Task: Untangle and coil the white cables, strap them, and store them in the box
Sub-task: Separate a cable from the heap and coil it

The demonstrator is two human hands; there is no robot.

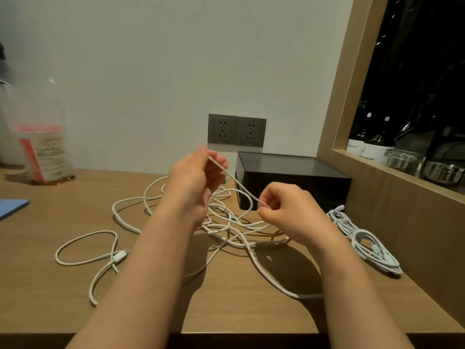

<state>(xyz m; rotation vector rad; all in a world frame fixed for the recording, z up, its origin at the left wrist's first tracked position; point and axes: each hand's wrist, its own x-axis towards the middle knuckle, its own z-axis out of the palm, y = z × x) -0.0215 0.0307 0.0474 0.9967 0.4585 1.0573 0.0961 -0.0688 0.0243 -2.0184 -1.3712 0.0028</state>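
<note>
A tangle of white cables [226, 227] sprawls over the middle of the wooden desk [75, 311], with one loop and a plug [118, 256] trailing off to the left. My left hand [193, 177] is raised above the tangle and pinches one cable strand near its fingertips. That strand [239, 183] runs taut down to my right hand [279, 205], which pinches it between thumb and finger. A black box [292, 180] stands just behind my right hand, against the wall. To the right lies a coiled white cable bundle [364, 240].
A clear plastic jar with a red label [42, 147] stands at the back left, a blue sheet [10, 207] at the left edge. Two wall sockets [236, 131] sit above the box. A wooden-framed niche [377, 187] with bottles and metal bowls bounds the right side.
</note>
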